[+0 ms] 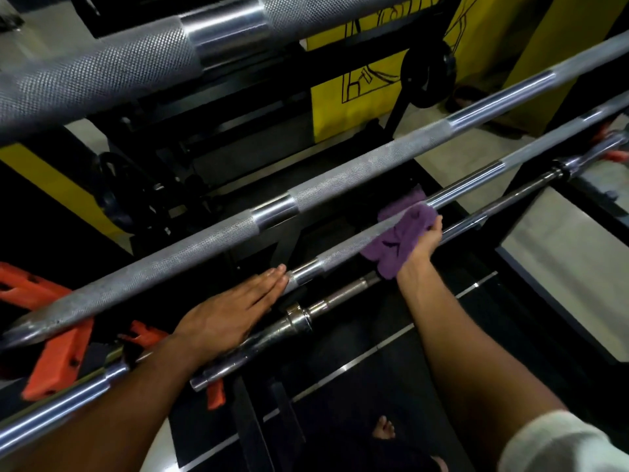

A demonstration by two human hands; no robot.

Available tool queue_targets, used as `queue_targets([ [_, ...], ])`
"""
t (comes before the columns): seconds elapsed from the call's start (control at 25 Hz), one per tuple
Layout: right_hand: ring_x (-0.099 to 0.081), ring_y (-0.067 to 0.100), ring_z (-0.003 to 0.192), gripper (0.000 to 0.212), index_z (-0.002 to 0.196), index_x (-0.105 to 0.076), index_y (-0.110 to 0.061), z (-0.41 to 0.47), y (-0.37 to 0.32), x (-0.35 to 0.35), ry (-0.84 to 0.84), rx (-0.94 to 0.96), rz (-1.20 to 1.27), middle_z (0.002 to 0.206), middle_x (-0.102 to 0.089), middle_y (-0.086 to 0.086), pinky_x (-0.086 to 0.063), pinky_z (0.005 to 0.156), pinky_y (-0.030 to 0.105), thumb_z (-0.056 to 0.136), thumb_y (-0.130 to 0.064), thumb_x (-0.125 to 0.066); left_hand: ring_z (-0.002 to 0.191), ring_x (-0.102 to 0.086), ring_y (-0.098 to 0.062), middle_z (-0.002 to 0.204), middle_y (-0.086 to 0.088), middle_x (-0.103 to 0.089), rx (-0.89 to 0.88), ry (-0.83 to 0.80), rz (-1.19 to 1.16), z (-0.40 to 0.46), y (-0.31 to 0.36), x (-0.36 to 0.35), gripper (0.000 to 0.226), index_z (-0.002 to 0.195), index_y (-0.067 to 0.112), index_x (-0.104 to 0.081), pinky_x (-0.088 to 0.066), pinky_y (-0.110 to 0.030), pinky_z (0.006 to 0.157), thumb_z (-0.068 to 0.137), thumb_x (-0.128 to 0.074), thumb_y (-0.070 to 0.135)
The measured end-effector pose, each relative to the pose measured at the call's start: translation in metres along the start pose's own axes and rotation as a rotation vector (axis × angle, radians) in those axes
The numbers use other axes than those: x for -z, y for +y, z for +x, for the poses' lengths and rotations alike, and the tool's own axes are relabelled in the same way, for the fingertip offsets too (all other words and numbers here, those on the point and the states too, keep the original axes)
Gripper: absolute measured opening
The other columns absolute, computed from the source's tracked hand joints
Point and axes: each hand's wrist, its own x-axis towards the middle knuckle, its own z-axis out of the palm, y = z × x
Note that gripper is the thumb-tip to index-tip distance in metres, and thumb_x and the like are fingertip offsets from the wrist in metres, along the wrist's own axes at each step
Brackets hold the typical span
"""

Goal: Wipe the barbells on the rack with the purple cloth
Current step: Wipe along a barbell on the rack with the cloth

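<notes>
Several steel barbells lie in tiers across the rack, slanting from lower left to upper right. My right hand (429, 237) grips the purple cloth (401, 237), which is wrapped round the third barbell (343, 254) at the end of its knurled part. My left hand (235, 311) lies flat with straight fingers on the same bar further left, fingertips near a smooth ring. A thicker knurled barbell (211, 243) runs just above it. A thinner dark bar (306, 316) lies just below. The top barbell (136, 63) is very close to the camera.
Orange weight plates (54, 356) sit at the lower left behind the bars. Black rack frames and a black plate (428, 72) stand in front of a yellow wall panel (340, 97). My bare foot (384, 427) stands on the dark floor below.
</notes>
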Motion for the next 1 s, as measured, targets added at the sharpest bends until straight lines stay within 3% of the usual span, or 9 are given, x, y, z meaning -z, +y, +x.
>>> queue_targets([
  [0.04, -0.058, 0.011, 0.042, 0.075, 0.047, -0.062, -0.019, -0.005, 0.005, -0.006, 0.013, -0.001, 0.010, 0.046, -0.058, -0.003, -0.043, 0.044, 0.014, 0.106, -0.050, -0.027, 0.153, 0.002, -0.010, 0.167, 0.001, 0.010, -0.007, 0.005, 0.002, 0.000, -0.001, -0.001, 0.105, 0.159, 0.019, 0.007, -0.012, -0.030, 0.123, 0.082, -0.059, -0.008],
  [0.12, -0.055, 0.015, 0.043, 0.070, 0.056, -0.058, -0.023, -0.012, 0.027, -0.002, 0.052, 0.008, -0.091, 0.049, -0.056, -0.001, -0.042, 0.047, 0.018, 0.103, -0.062, -0.024, 0.154, 0.001, -0.012, 0.168, 0.000, 0.009, -0.036, 0.012, 0.002, 0.002, -0.002, -0.002, 0.101, 0.159, 0.016, 0.006, -0.015, -0.031, 0.123, 0.085, -0.059, -0.006],
  [0.24, -0.058, 0.023, 0.067, 0.063, 0.077, -0.060, -0.023, -0.033, 0.072, 0.004, 0.114, -0.081, -0.179, 0.065, -0.062, 0.002, -0.046, 0.073, 0.031, 0.095, -0.075, -0.029, 0.154, 0.000, -0.013, 0.168, -0.002, 0.008, -0.039, 0.009, 0.012, 0.002, -0.003, -0.002, 0.096, 0.159, 0.014, 0.004, -0.016, -0.032, 0.122, 0.086, -0.055, -0.006],
  [0.36, -0.064, 0.023, 0.082, 0.053, 0.089, -0.064, -0.019, -0.062, 0.104, -0.001, 0.225, -0.212, -0.118, 0.085, -0.068, 0.005, -0.048, 0.095, 0.035, 0.096, -0.067, -0.044, 0.154, 0.001, -0.013, 0.168, -0.004, 0.007, -0.041, 0.007, 0.038, 0.002, -0.001, 0.001, 0.098, 0.159, 0.012, 0.003, -0.012, -0.030, 0.124, 0.082, -0.053, -0.008],
  [0.52, -0.065, 0.024, 0.084, 0.052, 0.085, -0.062, -0.016, -0.037, 0.079, -0.006, 0.246, -0.113, -0.175, 0.094, -0.068, 0.009, -0.052, 0.082, 0.028, 0.100, -0.061, -0.040, 0.154, -0.002, -0.015, 0.168, -0.005, 0.002, -0.006, 0.016, 0.055, -0.002, 0.002, 0.004, 0.099, 0.160, 0.012, -0.002, -0.002, -0.024, 0.123, 0.080, -0.057, -0.008],
  [0.68, -0.065, 0.027, 0.081, 0.054, 0.084, -0.061, -0.016, 0.036, 0.018, -0.006, 0.282, 0.098, -0.226, 0.084, -0.065, 0.008, -0.054, 0.074, 0.029, 0.105, -0.056, -0.030, 0.154, 0.000, -0.014, 0.167, -0.001, 0.011, -0.019, 0.006, 0.022, -0.003, 0.002, 0.002, 0.102, 0.159, 0.016, 0.008, -0.015, -0.030, 0.122, 0.082, -0.053, -0.010],
  [0.84, -0.072, 0.038, 0.089, 0.071, 0.090, -0.064, -0.014, 0.061, 0.020, 0.004, 0.293, 0.171, -0.411, 0.096, -0.073, 0.019, -0.059, 0.084, 0.053, 0.088, -0.079, -0.037, 0.153, 0.005, -0.011, 0.167, 0.002, 0.016, -0.027, 0.003, 0.005, 0.000, -0.001, 0.000, 0.100, 0.158, 0.018, 0.012, -0.017, -0.032, 0.123, 0.084, -0.050, -0.011],
  [0.92, -0.071, 0.038, 0.096, 0.089, 0.103, -0.067, -0.014, 0.038, 0.044, 0.008, 0.287, 0.136, -0.516, 0.106, -0.073, 0.020, -0.056, 0.091, 0.053, 0.076, -0.092, -0.036, 0.154, 0.004, -0.012, 0.167, 0.000, 0.012, -0.033, 0.012, 0.016, 0.001, 0.000, 0.001, 0.096, 0.159, 0.016, 0.008, -0.013, -0.029, 0.122, 0.085, -0.048, -0.009],
  [1.0, -0.068, 0.034, 0.106, 0.090, 0.120, -0.064, -0.015, -0.005, 0.074, 0.015, 0.239, 0.089, -0.594, 0.117, -0.070, 0.017, -0.052, 0.100, 0.049, 0.080, -0.089, -0.032, 0.153, -0.007, -0.015, 0.168, -0.004, 0.001, -0.025, 0.034, 0.030, -0.001, 0.004, 0.005, 0.092, 0.160, 0.012, -0.002, -0.015, -0.028, 0.119, 0.082, -0.047, -0.007],
])
